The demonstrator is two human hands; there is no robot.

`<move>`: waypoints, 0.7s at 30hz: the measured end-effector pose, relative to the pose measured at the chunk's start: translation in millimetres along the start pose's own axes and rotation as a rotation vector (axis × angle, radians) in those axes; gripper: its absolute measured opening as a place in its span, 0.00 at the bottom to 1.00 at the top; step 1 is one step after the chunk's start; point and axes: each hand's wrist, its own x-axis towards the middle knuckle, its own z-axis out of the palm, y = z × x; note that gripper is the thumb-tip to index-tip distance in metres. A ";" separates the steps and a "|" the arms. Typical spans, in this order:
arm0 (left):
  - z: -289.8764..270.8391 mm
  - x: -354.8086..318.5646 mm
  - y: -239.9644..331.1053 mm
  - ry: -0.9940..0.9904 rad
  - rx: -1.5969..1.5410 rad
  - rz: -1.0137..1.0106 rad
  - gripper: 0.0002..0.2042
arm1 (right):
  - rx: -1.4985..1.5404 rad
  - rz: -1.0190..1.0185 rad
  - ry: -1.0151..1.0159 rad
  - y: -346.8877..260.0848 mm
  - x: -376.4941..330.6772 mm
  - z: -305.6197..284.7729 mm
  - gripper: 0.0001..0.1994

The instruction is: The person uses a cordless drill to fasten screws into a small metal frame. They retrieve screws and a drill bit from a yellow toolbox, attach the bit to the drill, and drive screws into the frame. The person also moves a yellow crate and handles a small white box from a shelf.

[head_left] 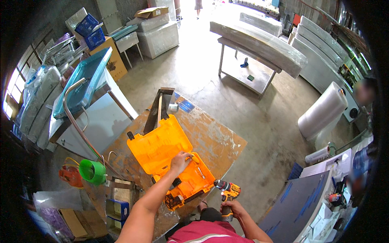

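Note:
An orange plastic tool case (pixel 160 143) lies open on a worn wooden tabletop (pixel 219 135), its lid folded back to the far left. Over the case's inner edge, my left hand (pixel 180 163) has its fingers bent together beside a small yellow piece (pixel 195 158); what they pinch is too small to make out. A slim metallic piece (pixel 200 173) rests inside the tray. My right hand (pixel 234 208) grips the handle of a yellow and black cordless drill (pixel 229 191). The drill is held upright off the table's near edge, its chuck pointing left toward the case.
A long dark metal tray (pixel 154 113) and a roll of tape (pixel 173 107) sit behind the case. Left stand a green bucket (pixel 92 171) and a steel cabinet (pixel 95 127). A wrapped panel lies on a metal table (pixel 243 75); a bubble-wrap roll (pixel 323 111) stands right.

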 end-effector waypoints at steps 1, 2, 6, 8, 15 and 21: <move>3.2 -1.9 0.2 -0.006 -0.001 -0.038 0.07 | 0.012 -0.005 -0.031 1.0 -0.9 1.2 0.09; 5.7 -3.5 0.2 -0.002 0.034 0.016 0.07 | -0.009 -0.006 -0.018 2.0 -1.5 2.6 0.09; 9.3 -0.7 -3.1 0.049 0.224 0.250 0.05 | -0.058 -0.034 -0.026 2.9 -3.9 7.6 0.08; 9.8 3.2 -5.4 0.063 0.330 0.369 0.05 | -0.123 0.000 -0.015 2.7 -6.7 7.7 0.08; 10.1 14.8 -0.3 -0.146 0.206 0.338 0.06 | -0.130 0.008 0.070 4.2 -10.2 9.3 0.10; 12.9 -9.8 9.0 -0.031 0.016 0.178 0.05 | -0.138 -0.006 0.062 1.0 -11.0 8.7 0.11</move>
